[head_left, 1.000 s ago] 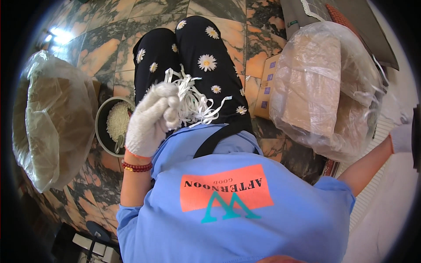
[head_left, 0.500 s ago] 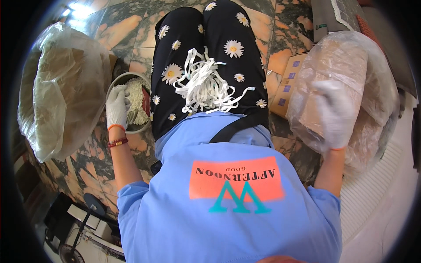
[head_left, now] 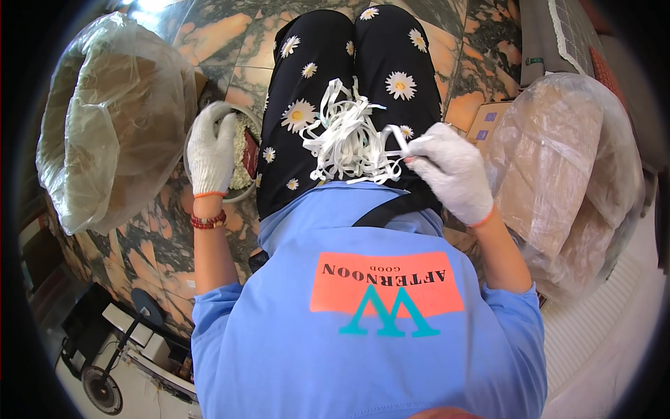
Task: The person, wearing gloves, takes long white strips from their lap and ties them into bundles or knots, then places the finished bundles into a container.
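A tangled pile of narrow white straps (head_left: 349,143) lies on my lap, over black trousers with a daisy print. My right hand (head_left: 455,171), in a white knit glove, pinches one strap at the pile's right side and holds it up in a short loop. On the left, my gloved left hand (head_left: 211,152) is over a round bowl (head_left: 244,195), fingers curled and thumb bent toward them; anything between the fingertips is hidden. Small whitish pieces (head_left: 241,157) fill the bowl, with a dark red item (head_left: 250,153) among them.
A large clear plastic bag (head_left: 115,126) in a box stands left of the bowl. Another box (head_left: 551,153) wrapped in clear plastic is at my right, beside a printed carton (head_left: 486,124). A fan (head_left: 102,391) shows at lower left. The floor is marble tile.
My right hand has come from the right-hand bag to the lap and taken hold of a strap. My left hand has shifted slightly on the bowl. The whole view has moved a little.
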Motion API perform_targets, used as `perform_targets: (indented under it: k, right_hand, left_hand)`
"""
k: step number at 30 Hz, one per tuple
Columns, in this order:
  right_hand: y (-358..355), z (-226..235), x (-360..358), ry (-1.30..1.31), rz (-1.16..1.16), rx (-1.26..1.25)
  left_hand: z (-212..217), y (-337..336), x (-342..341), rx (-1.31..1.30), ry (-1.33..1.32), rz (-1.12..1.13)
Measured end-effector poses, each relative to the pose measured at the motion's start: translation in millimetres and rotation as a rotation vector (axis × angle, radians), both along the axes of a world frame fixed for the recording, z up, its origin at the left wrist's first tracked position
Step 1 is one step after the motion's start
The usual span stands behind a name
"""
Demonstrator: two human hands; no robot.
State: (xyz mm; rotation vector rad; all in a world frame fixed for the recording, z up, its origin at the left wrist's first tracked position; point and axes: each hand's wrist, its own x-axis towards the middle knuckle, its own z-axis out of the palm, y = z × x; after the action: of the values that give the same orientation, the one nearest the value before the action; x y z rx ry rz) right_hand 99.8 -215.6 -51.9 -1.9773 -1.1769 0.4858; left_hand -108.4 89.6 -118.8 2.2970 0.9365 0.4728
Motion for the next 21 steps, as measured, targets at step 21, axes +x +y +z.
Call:
perform_targets:
  k: [21]
  right_hand:
    - [10.9, 17.9, 11.6, 1.085, -0.113, 0.587]
  left_hand:
    - [76.1, -116.5, 97.3, -1.287, -0.207, -0.842]
